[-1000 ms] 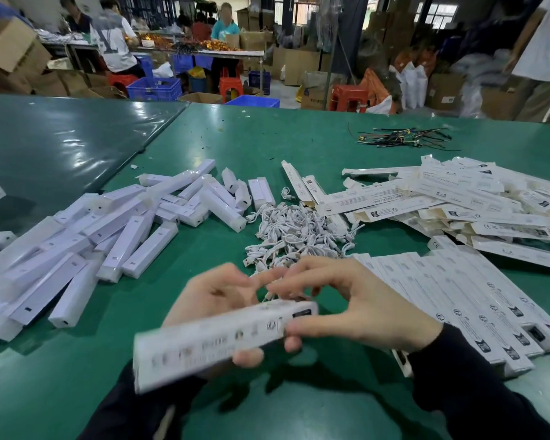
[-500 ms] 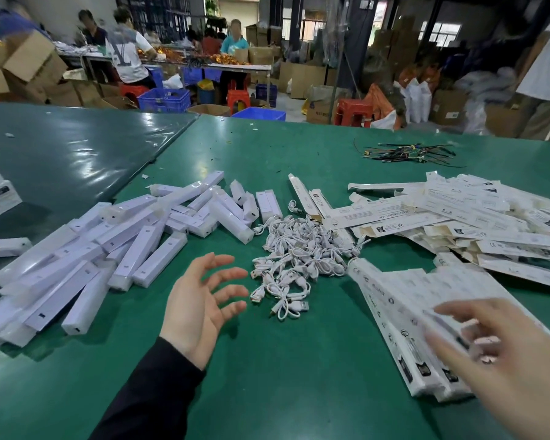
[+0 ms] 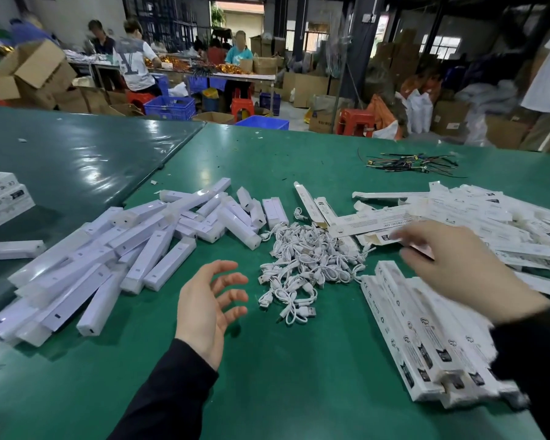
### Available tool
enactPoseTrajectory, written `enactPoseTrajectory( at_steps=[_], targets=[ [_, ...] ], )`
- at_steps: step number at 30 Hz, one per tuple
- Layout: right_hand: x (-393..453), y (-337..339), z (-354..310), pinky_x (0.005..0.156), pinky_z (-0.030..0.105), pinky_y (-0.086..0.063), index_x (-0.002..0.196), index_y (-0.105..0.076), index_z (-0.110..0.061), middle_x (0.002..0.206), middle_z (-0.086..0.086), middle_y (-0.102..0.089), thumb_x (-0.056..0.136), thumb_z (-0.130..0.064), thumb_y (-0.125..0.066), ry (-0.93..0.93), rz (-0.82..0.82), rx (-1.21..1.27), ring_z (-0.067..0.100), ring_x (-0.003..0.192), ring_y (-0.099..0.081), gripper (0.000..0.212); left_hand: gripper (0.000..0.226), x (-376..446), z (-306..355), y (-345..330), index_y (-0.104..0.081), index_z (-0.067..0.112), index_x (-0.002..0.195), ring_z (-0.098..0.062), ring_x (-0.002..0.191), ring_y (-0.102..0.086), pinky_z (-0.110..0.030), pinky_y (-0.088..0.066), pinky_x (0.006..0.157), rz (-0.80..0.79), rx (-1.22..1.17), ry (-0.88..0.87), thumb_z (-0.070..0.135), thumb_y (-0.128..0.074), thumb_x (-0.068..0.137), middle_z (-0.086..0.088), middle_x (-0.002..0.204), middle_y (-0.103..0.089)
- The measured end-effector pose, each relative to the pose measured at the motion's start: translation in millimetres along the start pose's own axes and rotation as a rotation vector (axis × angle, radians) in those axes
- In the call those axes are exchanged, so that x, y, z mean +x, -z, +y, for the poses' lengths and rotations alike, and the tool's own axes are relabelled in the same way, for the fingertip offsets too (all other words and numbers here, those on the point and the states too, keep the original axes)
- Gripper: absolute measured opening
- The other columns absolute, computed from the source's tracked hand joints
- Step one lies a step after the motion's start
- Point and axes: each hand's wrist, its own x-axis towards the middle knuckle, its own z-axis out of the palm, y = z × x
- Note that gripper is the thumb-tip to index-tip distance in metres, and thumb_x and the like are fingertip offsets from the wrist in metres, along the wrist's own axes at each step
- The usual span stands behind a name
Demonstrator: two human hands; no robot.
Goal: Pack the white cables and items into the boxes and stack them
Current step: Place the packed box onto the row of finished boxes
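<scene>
Long black sleeves (image 3: 172, 389) cover both arms to the wrists.

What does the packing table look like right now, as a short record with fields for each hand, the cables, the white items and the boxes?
left hand: open, fingers spread, above the green table, holding nothing
right hand: open, blurred, reaching toward the flat boxes
cables: loose white pile at table centre
white items: heap of long bars, left of the cables
flat boxes: unfolded, scattered at right
packed boxes: row lying side by side, near right
</scene>
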Motion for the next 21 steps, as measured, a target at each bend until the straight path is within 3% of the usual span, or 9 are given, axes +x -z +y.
enactPoseTrajectory(
  at_steps=[2, 4, 8, 11, 13, 16, 18, 20, 21],
  targets=[
    [48, -10, 12, 0.097, 0.042, -0.047, 0.125, -0.058, -0.024, 0.123, 0.001, -0.063, 0.091, -0.004, -0.051, -0.036, -0.042, -0.140, 0.022, 0.112, -0.057, 0.040, 0.018, -2, -1, -2, -0.059, 0.013, 0.090, -0.011, 0.046, -0.051, -0.022, -0.042, 0.041, -0.009, 0.029, -0.018, 0.019, -0.044, 0.097, 0.002, 0.063, -0.063],
    [83, -23, 29, 0.102, 0.043, -0.041, 0.130, -0.051, -0.022, 0.135, 0.005, -0.053, 0.087, 0.004, -0.049, -0.065, -0.126, -0.350, 0.026, 0.122, -0.049, 0.050, 0.016, -3, -2, -4, -0.060, 0.012, 0.088, -0.012, 0.046, -0.051, -0.022, -0.040, 0.040, -0.014, 0.051, -0.024, 0.016, -0.046, 0.095, 0.000, 0.063, -0.062],
    [113, -46, 64, 0.101, 0.041, -0.039, 0.126, -0.051, -0.024, 0.130, 0.003, -0.053, 0.090, -0.019, -0.059, -0.058, -0.218, -0.589, 0.024, 0.119, -0.050, 0.037, 0.016, -1, -2, -4, -0.062, 0.011, 0.083, -0.013, 0.045, -0.050, -0.022, -0.039, 0.038, 0.001, 0.076, -0.039, 0.012, -0.049, 0.093, -0.001, 0.062, -0.062],
    [113, -51, 72, 0.095, 0.037, -0.040, 0.113, -0.058, -0.026, 0.114, -0.002, -0.062, 0.095, -0.030, -0.053, 0.004, -0.103, -0.657, 0.021, 0.105, -0.058, 0.019, 0.016, 0, -2, -2, -0.062, 0.011, 0.083, -0.012, 0.046, -0.050, -0.022, -0.039, 0.039, 0.009, 0.069, -0.036, 0.011, -0.050, 0.093, -0.002, 0.063, -0.061],
    [110, -44, 69, 0.091, 0.038, -0.039, 0.106, -0.063, -0.020, 0.101, 0.001, -0.066, 0.098, -0.032, -0.050, 0.068, 0.145, -0.644, 0.023, 0.093, -0.061, 0.020, 0.015, 0, -2, -2, -0.062, 0.011, 0.083, -0.012, 0.046, -0.050, -0.023, -0.039, 0.039, 0.002, 0.062, -0.033, 0.012, -0.050, 0.093, -0.002, 0.064, -0.061],
    [98, -17, 45, 0.087, 0.044, -0.038, 0.102, -0.066, -0.005, 0.092, 0.015, -0.067, 0.100, -0.027, -0.051, 0.190, 0.555, -0.340, 0.029, 0.082, -0.059, 0.027, 0.015, 1, -3, -3, -0.062, 0.011, 0.083, -0.013, 0.046, -0.049, -0.023, -0.039, 0.039, -0.014, 0.063, -0.033, 0.011, -0.051, 0.093, -0.002, 0.064, -0.061],
    [83, 4, 12, 0.080, 0.040, -0.042, 0.096, -0.063, -0.003, 0.093, 0.016, -0.064, 0.101, -0.022, -0.051, 0.271, 0.699, 0.037, 0.028, 0.081, -0.057, 0.023, 0.015, 1, -4, -4, -0.063, 0.011, 0.083, -0.014, 0.046, -0.049, -0.023, -0.039, 0.040, -0.027, 0.069, -0.036, 0.012, -0.052, 0.092, -0.003, 0.065, -0.061],
    [57, 19, -27, 0.074, 0.023, -0.049, 0.097, -0.061, -0.015, 0.097, 0.004, -0.065, 0.101, -0.020, -0.050, 0.314, 0.660, 0.616, 0.011, 0.082, -0.060, 0.013, 0.014, 1, -5, -4, -0.067, 0.012, 0.084, -0.014, 0.048, -0.051, -0.023, -0.041, 0.042, -0.081, 0.069, -0.033, 0.016, -0.056, 0.091, -0.004, 0.069, -0.063],
    [42, 22, -46, 0.072, 0.018, -0.052, 0.097, -0.063, -0.021, 0.097, -0.003, -0.066, 0.100, -0.023, -0.051, 0.292, 0.543, 0.932, 0.004, 0.083, -0.062, 0.012, 0.014, 1, -5, -4, -0.070, 0.013, 0.085, -0.014, 0.051, -0.053, -0.023, -0.044, 0.044, -0.144, 0.054, -0.023, 0.019, -0.059, 0.089, -0.004, 0.073, -0.064]
  ],
)
